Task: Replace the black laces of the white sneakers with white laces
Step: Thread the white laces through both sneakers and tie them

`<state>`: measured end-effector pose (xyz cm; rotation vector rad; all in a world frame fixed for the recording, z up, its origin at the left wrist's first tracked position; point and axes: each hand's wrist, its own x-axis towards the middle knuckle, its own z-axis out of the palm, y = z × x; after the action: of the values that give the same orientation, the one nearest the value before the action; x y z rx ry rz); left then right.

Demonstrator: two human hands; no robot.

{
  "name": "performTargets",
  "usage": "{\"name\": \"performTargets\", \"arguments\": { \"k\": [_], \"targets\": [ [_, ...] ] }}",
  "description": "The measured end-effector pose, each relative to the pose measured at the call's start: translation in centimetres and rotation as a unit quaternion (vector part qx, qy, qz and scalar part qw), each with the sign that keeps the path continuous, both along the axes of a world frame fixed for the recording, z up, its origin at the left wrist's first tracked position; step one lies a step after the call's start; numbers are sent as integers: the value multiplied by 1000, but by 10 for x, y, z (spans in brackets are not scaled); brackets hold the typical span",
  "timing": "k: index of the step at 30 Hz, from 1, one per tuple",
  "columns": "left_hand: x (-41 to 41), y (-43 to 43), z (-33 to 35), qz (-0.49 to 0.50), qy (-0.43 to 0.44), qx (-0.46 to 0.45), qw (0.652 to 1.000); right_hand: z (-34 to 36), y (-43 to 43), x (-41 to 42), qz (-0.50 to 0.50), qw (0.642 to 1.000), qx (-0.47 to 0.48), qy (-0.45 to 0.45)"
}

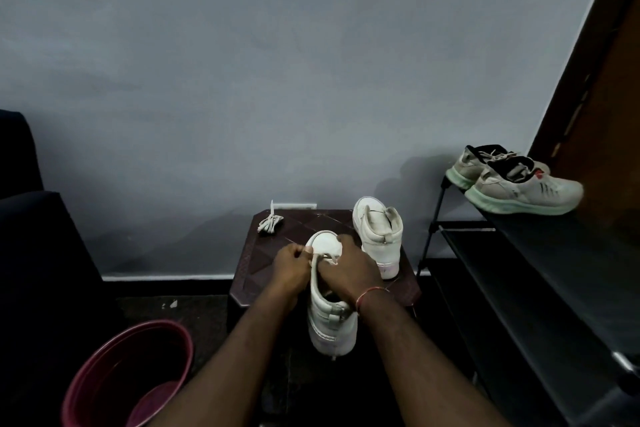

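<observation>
A white sneaker (330, 319) stands on the dark brown stool (263, 274) with its toe pointing away from me. My left hand (289, 265) pinches a white lace (327, 257) at the sneaker's left side near the toe. My right hand (349, 270) lies over the sneaker's top, fingers curled at the same lace. The second white sneaker (379, 236) stands to the right on the stool and shows no lace. A bundled white lace (270, 222) lies at the stool's far left corner. No black lace is visible.
A dark red tub (114, 378) sits on the floor at the lower left. A black shoe rack (540, 288) stands on the right, with a pair of grey sneakers with green soles (519, 184) on its top shelf. A dark seat (31, 253) is at the left.
</observation>
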<state>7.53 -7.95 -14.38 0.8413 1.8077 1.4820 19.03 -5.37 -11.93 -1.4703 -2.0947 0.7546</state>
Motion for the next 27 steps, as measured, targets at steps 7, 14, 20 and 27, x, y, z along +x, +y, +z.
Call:
{"name": "performTargets", "arguments": {
  "k": [7,14,20,27],
  "targets": [
    [-7,-7,59,42,-273,187,943,4,-3,7,39,998,-10,-57],
    [-18,-27,43,-63,324,-71,941,14,3,11,69,993,-70,-61],
    [-8,-33,17,-98,383,-138,908,8,0,23,67,993,-97,11],
    [-7,-28,49,-103,258,10,961,5,9,16,63,992,-114,-7]
  ]
}}
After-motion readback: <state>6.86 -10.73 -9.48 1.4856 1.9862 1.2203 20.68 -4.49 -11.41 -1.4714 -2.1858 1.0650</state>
